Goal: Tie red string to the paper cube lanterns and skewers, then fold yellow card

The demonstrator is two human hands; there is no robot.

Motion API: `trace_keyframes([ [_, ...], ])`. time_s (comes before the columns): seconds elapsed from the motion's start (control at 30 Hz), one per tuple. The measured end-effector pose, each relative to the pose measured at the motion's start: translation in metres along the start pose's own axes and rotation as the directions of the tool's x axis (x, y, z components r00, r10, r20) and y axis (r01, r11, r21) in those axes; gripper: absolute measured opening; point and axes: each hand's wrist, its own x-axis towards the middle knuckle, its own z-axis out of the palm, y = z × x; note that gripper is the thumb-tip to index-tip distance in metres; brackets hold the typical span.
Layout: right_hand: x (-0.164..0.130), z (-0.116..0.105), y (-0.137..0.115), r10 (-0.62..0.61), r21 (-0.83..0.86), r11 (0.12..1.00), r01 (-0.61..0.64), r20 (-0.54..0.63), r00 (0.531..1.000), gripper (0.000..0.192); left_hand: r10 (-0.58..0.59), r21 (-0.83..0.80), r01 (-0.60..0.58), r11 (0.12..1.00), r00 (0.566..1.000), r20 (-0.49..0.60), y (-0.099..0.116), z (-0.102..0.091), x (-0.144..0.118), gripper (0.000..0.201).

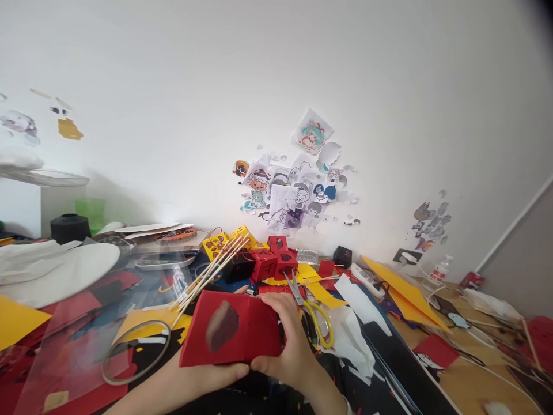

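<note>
Left hand (212,376) and right hand (294,351) holding a red box (258,328), bottle label (440,269) apparently illegible

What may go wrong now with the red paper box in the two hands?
The red paper box might crease if the left hand or right hand squeezes hard. The scissors, lying beside the right hand, could be knocked. The wooden sticks might be bumped too.

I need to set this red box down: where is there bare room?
A small bare patch of wood, beside the dark slab, nearer than the red card; possibly tight. Crowded around the red box: scissors, sticks, yellow paper.
</note>
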Motion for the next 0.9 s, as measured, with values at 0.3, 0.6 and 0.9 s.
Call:
trace_keyframes([
  [0.3, -0.002, 0.002, 0.002, -0.037, -0.071, 0.997, 0.035, -0.028, 0.999, 0.069, -0.053, -0.001, 0.053, 0.999, 0.998, -0.032, 0.012, -0.002, -0.003, 0.066],
  [0.6, -0.004, 0.004, 0.009, 0.033, 0.004, 0.999, -0.033, -0.083, 0.996, 0.063, 0.017, 0.043, -0.014, 0.999, 0.998, -0.066, 0.019, 0.003, 0.004, 0.066],
  [0.9, -0.006, 0.012, 0.016, 0.278, 0.448, 0.877, -0.172, -0.182, 0.943, 0.055, 0.143, -0.154, -0.16, 0.975, 0.983, -0.12, -0.005, 0.017, 0.012, 0.094],
])
